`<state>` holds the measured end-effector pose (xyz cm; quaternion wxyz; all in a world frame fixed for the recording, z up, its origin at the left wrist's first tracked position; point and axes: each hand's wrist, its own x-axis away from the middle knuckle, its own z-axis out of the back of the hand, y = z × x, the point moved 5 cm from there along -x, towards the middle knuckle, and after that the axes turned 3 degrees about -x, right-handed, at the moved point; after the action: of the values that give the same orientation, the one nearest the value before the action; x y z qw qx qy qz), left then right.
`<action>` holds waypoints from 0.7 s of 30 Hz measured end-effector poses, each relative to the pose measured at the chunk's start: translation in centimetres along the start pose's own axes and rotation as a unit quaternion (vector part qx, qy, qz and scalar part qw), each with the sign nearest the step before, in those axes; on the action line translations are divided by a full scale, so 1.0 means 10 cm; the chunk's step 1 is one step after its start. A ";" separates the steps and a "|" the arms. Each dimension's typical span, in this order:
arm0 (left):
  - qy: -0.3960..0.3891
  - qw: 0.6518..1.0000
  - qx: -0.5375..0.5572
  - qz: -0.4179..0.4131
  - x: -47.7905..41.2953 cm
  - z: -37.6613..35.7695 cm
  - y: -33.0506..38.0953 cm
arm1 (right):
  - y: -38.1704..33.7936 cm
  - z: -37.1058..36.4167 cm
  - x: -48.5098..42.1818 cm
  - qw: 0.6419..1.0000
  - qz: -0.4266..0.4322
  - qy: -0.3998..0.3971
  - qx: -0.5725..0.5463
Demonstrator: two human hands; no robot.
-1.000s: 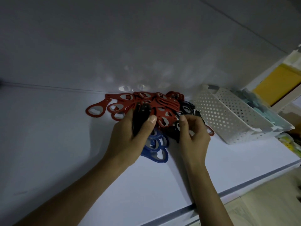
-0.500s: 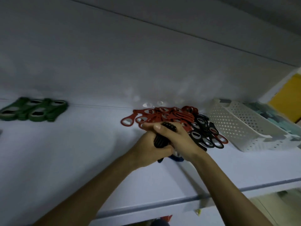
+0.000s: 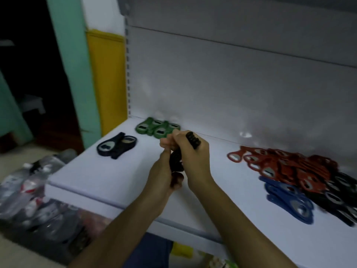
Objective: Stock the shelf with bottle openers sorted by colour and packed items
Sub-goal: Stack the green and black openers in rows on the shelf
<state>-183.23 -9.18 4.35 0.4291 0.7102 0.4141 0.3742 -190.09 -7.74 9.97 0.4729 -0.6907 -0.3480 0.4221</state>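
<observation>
Both hands grip one stack of black bottle openers point(image 3: 193, 141) held edge-on above the white shelf point(image 3: 119, 175). My left hand point(image 3: 164, 175) wraps the lower end, my right hand point(image 3: 195, 159) the upper end. A small pile of black openers point(image 3: 117, 147) lies at the shelf's left end, with a green pile point(image 3: 157, 128) behind it against the back panel. To the right lies a mixed heap: red openers point(image 3: 280, 163), blue openers point(image 3: 286, 202) in front, and more black ones point(image 3: 342, 192) at the far right.
Packed items in clear bags point(image 3: 32, 196) lie on the floor left of the shelf. A yellow and green wall point(image 3: 104, 78) stands beyond the shelf's left upright. The shelf's front edge point(image 3: 116, 204) runs below my forearms.
My hands have carried the black stack leftward, away from the mixed heap toward the shelf's left end. The view swung left, so the white basket is out of sight and the black pile shows.
</observation>
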 end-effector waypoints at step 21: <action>0.170 0.801 -0.512 -0.261 0.01 1.15 0.55 | 0.47 -0.37 -0.23 0.975 -0.193 -0.109 0.007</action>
<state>-171.52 -14.17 5.42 0.7340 0.1773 0.3987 0.5205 -187.22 -12.53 6.80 0.5094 -0.5567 -0.5215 0.3984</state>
